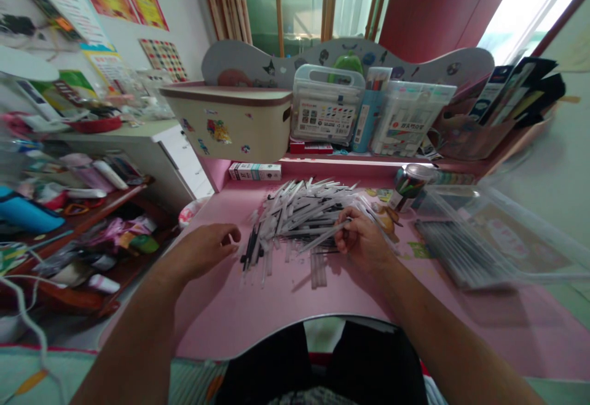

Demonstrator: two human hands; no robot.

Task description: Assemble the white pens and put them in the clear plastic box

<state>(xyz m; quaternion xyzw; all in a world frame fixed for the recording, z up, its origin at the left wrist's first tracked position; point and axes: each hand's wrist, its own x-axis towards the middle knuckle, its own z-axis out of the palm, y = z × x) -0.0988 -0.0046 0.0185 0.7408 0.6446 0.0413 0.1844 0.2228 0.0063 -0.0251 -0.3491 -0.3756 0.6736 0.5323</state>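
A loose heap of thin translucent plastic tubes and black sticks [299, 211] covers the middle of the pink desk [276, 306]; they look like pen parts. My right hand [362, 239] is at the heap's right side, thumb and fingers pinched on a slim translucent tube [322, 236] that points down to the left. Just left of the heap, my left hand [207, 248] hovers with bent fingers apart and nothing in them. Below the heap, a few short clear tubes [318, 271] lie side by side.
At the right, a clear plastic box [502, 270] stands by a bundle of grey sticks [461, 251]. A can [410, 187] is behind it. The shelf above carries a cream bin [235, 125], marker cases [327, 107] and a pen holder [479, 131]. A small carton [255, 171] lies beneath.
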